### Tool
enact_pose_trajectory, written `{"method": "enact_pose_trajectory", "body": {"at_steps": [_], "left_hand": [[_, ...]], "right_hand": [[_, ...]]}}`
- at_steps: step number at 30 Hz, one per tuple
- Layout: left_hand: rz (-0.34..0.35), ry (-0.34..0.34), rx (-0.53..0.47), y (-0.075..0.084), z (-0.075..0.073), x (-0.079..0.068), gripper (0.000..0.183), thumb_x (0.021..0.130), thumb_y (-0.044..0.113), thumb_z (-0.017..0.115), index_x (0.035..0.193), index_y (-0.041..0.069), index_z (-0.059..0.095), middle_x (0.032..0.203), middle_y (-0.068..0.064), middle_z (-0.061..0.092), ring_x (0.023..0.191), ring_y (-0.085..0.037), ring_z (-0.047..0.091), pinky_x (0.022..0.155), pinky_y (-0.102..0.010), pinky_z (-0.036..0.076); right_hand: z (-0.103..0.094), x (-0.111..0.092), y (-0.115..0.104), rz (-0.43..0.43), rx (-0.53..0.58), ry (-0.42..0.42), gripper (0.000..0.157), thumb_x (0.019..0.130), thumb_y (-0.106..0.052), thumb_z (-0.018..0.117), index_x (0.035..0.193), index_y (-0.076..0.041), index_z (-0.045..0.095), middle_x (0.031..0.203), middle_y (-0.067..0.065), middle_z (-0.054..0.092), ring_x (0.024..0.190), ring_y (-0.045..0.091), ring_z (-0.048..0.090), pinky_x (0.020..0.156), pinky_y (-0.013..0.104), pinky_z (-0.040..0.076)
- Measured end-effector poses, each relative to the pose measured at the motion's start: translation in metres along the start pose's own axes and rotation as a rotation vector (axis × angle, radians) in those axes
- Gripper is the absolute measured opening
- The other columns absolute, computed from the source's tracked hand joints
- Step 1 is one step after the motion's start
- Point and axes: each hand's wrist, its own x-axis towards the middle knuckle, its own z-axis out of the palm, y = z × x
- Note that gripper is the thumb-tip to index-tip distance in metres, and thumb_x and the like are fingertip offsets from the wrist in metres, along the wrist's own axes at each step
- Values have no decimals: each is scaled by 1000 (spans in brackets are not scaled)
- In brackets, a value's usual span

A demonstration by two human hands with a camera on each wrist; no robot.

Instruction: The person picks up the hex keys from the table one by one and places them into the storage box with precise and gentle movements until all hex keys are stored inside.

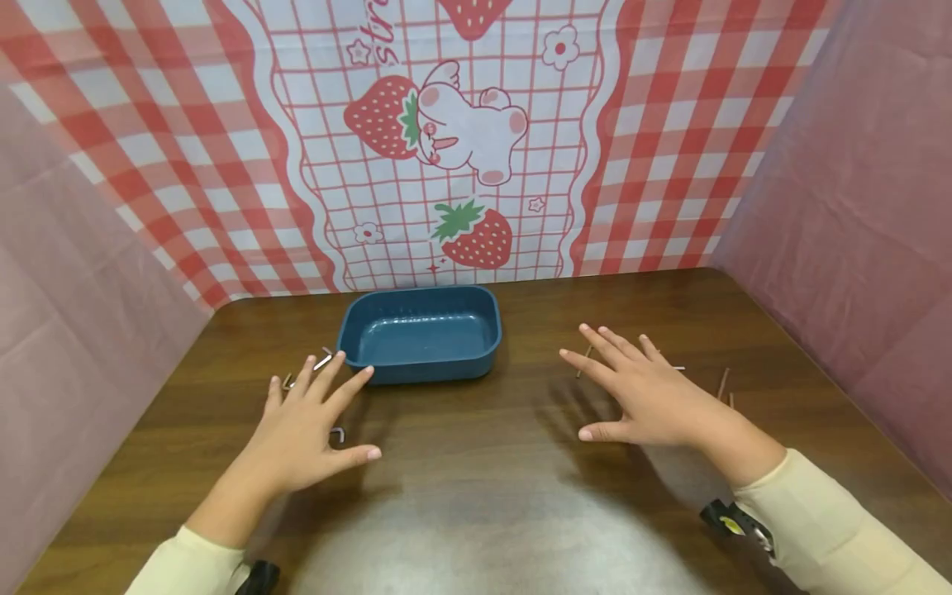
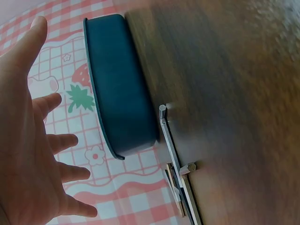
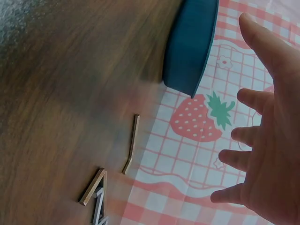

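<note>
My left hand hovers over the left side of the table, fingers spread and holding nothing. Around and partly under it lie several L-shaped hex keys, among them a silver hex key and another silver hex key; one looks brass-coloured. On the right, my right hand is also spread above the table with nothing in it. Near it are more hex keys: a bronze one lying alone, and a bronze one beside a silver one. The right hand partly hides some of them.
A dark blue rectangular bin stands at the back of the wooden table, left of centre, with nothing visible inside. Behind it hangs a strawberry-print cloth. Pink curtains close off both sides.
</note>
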Motion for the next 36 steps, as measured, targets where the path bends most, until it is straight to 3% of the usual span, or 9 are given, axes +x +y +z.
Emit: {"method": "enact_pose_trajectory", "body": {"at_steps": [16, 23, 36], "left_hand": [[3, -3, -5, -2, -4, 4, 93, 78, 70, 63, 155, 31, 27, 160, -14, 19, 142, -49, 16, 99, -82, 12], [17, 4, -20, -4, -10, 7, 91, 80, 68, 62, 155, 30, 26, 159, -15, 21, 140, -50, 18, 98, -82, 14], [75, 57, -119, -9, -13, 16, 91, 79, 65, 66, 153, 21, 34, 156, -14, 29, 140, -43, 26, 105, -72, 23]], "right_hand": [[0, 8, 2, -21, 15, 9, 92, 76, -62, 72, 150, -20, 39, 160, 15, 17, 144, 39, 17, 108, 72, 16], [-2, 16, 3, -29, 25, 18, 87, 77, -54, 75, 147, -14, 43, 156, 17, 29, 140, 40, 29, 107, 72, 19], [-6, 31, 7, -86, 57, 57, 78, 79, -38, 80, 142, -6, 47, 152, 25, 32, 134, 43, 37, 106, 63, 32]]}}
